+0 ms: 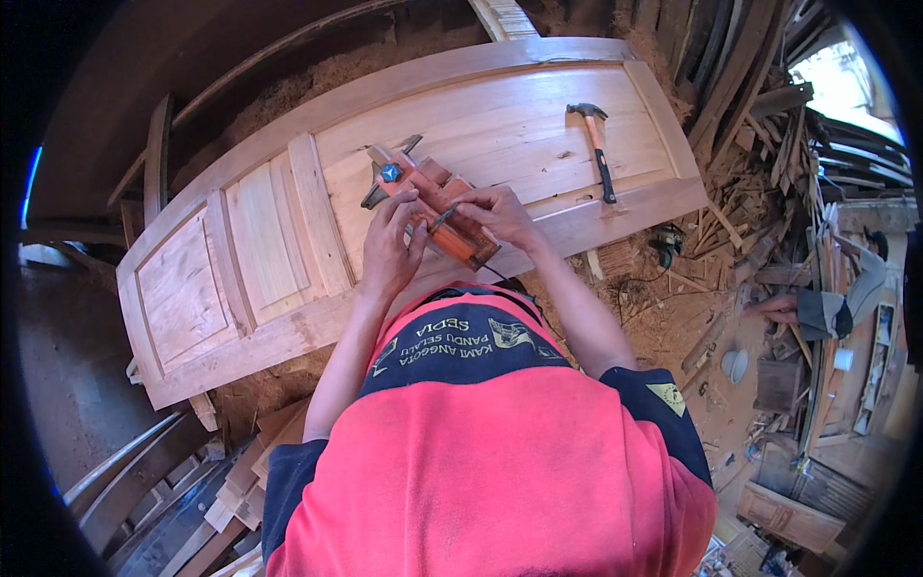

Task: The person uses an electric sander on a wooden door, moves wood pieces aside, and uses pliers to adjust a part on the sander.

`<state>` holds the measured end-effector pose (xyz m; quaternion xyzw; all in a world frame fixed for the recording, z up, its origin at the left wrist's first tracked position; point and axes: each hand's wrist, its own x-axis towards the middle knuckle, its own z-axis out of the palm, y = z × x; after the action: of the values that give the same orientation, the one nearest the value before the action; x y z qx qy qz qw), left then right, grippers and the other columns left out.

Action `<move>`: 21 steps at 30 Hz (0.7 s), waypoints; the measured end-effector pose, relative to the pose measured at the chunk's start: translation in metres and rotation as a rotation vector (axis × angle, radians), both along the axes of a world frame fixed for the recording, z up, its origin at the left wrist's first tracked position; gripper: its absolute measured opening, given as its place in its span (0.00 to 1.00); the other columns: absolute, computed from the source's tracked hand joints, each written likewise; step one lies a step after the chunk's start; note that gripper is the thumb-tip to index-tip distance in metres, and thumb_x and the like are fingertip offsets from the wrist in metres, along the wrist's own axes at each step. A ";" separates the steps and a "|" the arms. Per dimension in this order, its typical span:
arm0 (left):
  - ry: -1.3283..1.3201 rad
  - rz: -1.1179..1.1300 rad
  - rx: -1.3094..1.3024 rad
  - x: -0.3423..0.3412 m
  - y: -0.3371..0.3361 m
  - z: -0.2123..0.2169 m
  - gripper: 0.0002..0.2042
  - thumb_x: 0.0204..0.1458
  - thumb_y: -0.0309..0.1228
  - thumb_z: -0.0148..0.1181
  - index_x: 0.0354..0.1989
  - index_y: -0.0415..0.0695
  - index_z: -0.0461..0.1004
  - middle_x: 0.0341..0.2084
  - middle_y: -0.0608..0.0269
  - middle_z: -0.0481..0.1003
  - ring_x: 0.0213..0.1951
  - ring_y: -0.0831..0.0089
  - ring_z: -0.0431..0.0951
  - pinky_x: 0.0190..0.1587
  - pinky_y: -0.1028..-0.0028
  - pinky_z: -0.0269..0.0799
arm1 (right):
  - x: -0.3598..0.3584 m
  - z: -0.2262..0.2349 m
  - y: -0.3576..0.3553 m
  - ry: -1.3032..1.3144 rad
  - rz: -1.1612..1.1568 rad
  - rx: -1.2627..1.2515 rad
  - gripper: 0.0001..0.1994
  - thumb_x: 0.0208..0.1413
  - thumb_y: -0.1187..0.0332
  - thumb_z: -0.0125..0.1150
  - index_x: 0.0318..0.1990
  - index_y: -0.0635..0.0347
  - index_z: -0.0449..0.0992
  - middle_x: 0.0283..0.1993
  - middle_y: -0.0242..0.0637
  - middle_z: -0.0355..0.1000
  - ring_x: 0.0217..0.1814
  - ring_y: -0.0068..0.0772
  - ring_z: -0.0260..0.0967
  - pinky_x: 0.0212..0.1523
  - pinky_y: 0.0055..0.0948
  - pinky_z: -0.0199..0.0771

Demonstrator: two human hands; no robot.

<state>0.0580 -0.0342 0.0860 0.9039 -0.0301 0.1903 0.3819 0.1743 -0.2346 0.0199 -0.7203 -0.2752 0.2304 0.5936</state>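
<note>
Orange-red tool, apparently electric planer, on panelled door, left of claw hammer. Right hand: fingers pinching slim dark part. Left hand: fingers narrow, hold cannot be told. Step, judged: adjusting part. Next move calls for steady tool, careful alignment.

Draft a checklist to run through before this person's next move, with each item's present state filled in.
1. Orange planer-like tool resting on the panel door: ok.
2. Left hand and right hand both at the tool: ok.
3. Blue knob tightened: cannot tell.
4. Small part secure between the hands: cannot tell, too small.
5. Claw hammer apart from the tool: ok.
6. Door free of loose hand tools: not ok, hammer on it.
</note>
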 end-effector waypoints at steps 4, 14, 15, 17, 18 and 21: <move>-0.010 0.000 0.010 0.000 0.000 -0.003 0.11 0.50 0.24 0.63 0.43 0.42 0.75 0.52 0.52 0.73 0.55 0.51 0.74 0.55 0.59 0.71 | -0.009 -0.007 0.012 0.451 -0.207 0.169 0.09 0.63 0.67 0.60 0.41 0.62 0.81 0.36 0.31 0.79 0.35 0.16 0.72 0.37 0.22 0.73; 0.004 0.024 0.156 0.002 -0.006 0.001 0.12 0.50 0.32 0.68 0.44 0.48 0.80 0.51 0.53 0.73 0.53 0.53 0.75 0.53 0.59 0.72 | -0.008 -0.001 0.028 0.190 -0.123 0.175 0.09 0.62 0.75 0.59 0.48 0.65 0.78 0.42 0.35 0.79 0.43 0.18 0.74 0.44 0.21 0.74; 0.003 0.022 0.157 0.002 -0.005 0.000 0.12 0.50 0.32 0.68 0.44 0.48 0.80 0.51 0.53 0.73 0.53 0.53 0.75 0.53 0.59 0.72 | -0.008 0.001 0.026 0.190 -0.125 0.175 0.09 0.62 0.75 0.59 0.48 0.65 0.78 0.42 0.35 0.79 0.43 0.18 0.74 0.44 0.21 0.74; 0.003 0.027 0.141 0.001 -0.003 -0.002 0.13 0.50 0.30 0.68 0.45 0.48 0.80 0.51 0.53 0.73 0.53 0.53 0.75 0.53 0.59 0.72 | -0.008 0.005 0.022 -0.109 -0.045 0.088 0.10 0.56 0.75 0.62 0.45 0.66 0.80 0.40 0.38 0.79 0.43 0.31 0.77 0.48 0.29 0.75; 0.004 0.024 0.140 0.001 -0.003 -0.002 0.13 0.50 0.30 0.68 0.45 0.48 0.80 0.51 0.53 0.73 0.53 0.53 0.75 0.53 0.59 0.72 | -0.009 0.001 0.020 -0.108 -0.048 0.087 0.10 0.56 0.75 0.62 0.45 0.66 0.80 0.40 0.38 0.79 0.43 0.31 0.77 0.48 0.29 0.75; 0.006 0.020 0.136 0.001 -0.005 -0.001 0.14 0.49 0.29 0.67 0.46 0.48 0.80 0.51 0.53 0.72 0.53 0.53 0.75 0.54 0.60 0.72 | -0.009 -0.008 0.016 -0.061 0.048 0.027 0.12 0.54 0.75 0.63 0.47 0.63 0.81 0.43 0.44 0.80 0.45 0.35 0.78 0.49 0.31 0.75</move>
<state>0.0586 -0.0388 0.0851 0.9286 -0.0328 0.1890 0.3176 0.1654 -0.2188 0.0123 -0.7121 -0.3136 0.2189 0.5888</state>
